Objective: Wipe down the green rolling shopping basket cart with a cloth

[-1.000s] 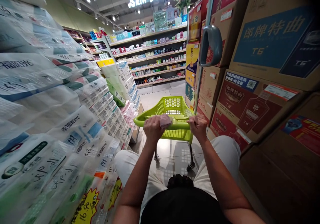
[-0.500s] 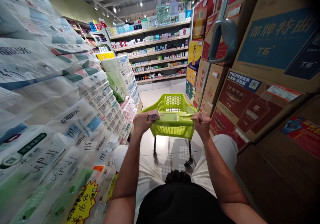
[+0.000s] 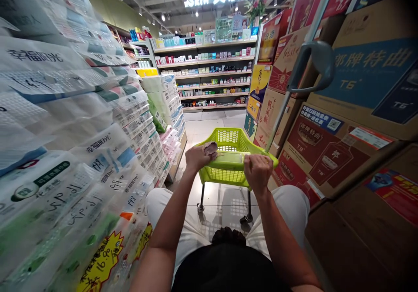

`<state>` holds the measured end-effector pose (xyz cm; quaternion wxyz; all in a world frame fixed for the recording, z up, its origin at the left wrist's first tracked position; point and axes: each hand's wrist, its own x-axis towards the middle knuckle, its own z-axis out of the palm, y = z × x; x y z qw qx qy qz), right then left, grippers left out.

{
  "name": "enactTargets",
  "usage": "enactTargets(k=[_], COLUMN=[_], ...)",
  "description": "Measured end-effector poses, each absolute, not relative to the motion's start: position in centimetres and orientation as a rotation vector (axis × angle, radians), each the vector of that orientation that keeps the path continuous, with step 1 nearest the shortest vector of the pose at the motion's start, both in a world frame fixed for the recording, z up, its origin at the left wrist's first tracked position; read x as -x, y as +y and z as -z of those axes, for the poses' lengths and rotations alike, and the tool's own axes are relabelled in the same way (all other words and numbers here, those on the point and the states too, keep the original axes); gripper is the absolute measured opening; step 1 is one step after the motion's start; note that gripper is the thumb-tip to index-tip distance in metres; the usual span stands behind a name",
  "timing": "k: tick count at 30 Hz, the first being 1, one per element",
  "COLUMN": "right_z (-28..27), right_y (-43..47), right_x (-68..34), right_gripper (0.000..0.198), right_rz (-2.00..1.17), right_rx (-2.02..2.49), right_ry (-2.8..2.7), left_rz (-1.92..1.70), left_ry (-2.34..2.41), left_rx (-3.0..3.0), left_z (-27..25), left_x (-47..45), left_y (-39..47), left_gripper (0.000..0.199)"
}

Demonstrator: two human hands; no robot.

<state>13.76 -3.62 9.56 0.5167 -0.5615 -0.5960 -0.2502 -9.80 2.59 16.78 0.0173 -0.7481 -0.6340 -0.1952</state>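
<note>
A lime-green shopping cart with a mesh basket on black legs and casters stands before me; no goods show in its basket. My left hand is closed at the left end of its push bar. A small crumpled pinkish-grey piece, perhaps cloth or paper, sticks out between the thumb and the bar. Toward the right end of the bar, my right hand is wrapped round it. From the cart's right side a slanting metal pole rises, bearing a blue-grey loop handle.
Plastic-wrapped tissue packs are piled high along the left. Stacked liquor cartons line the right side, close to the pole. Ahead, pale floor tiles lead to shelves of small boxes and bottles.
The cart has swung slightly, its right side nearer me. My right hand has shifted inward along the bar, and the pole leans further right. Both hands stay closed on it.
</note>
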Motion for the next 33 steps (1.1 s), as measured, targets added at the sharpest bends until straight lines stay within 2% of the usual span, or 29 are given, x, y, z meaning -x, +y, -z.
enactTargets(k=[5, 8, 10, 13, 17, 19, 21, 23, 27, 30, 33], right_z=[-9.6, -9.2, -9.0, -8.9, -8.9, -8.8, -8.6, -8.5, -8.3, -8.3, -8.4], right_y=[-3.5, -3.3, -3.1, -2.7, -2.5, -2.6, -2.6, -2.6, -2.4, -2.2, -2.1], right_x=[-12.0, -12.3, -12.5, -12.5, -12.0, -11.6, -11.3, -11.2, -11.5, -11.9, -12.3], right_gripper=[0.024, 0.025, 0.026, 0.025, 0.023, 0.024, 0.024, 0.024, 0.022, 0.022, 0.022], right_rz=[0.655, 0.625, 0.603, 0.608, 0.607, 0.595, 0.594, 0.589, 0.599, 0.625, 0.661], right_rx=[1.45, 1.448, 1.455, 1.443, 1.424, 1.417, 1.411, 1.408, 1.405, 1.386, 1.36], right_ry=[-1.368, -1.366, -1.347, -1.333, -1.357, -1.366, -1.373, -1.38, -1.364, -1.347, -1.346], left_rz=[1.176, 1.293, 1.234, 1.009, 0.458, 0.268, 0.284, 0.531, 1.33, 1.71, 2.034], left_ry=[-1.718, -1.636, -1.65, -1.747, -2.019, -2.116, -2.134, -2.122, -2.04, -1.967, -2.062], left_rx=[2.039, 1.994, 2.062, 2.214, 2.414, 2.434, 2.396, 2.276, 1.851, 1.701, 1.6], left_z=[-10.5, -8.4, -9.1, -13.1, -19.2, -20.5, -20.1, -17.9, -10.8, -6.5, -5.1], left_x=[8.1, 7.7, 8.2, 9.9, 11.9, 12.3, 12.4, 12.1, 10.0, 7.7, 6.9], left_y=[-1.9, -3.2, -3.3, -2.1, 1.2, 2.6, 3.2, 2.8, -0.3, -2.1, -1.7], left_gripper=[0.038, 0.036, 0.036, 0.03, 0.027, 0.028, 0.03, 0.029, 0.03, 0.037, 0.043])
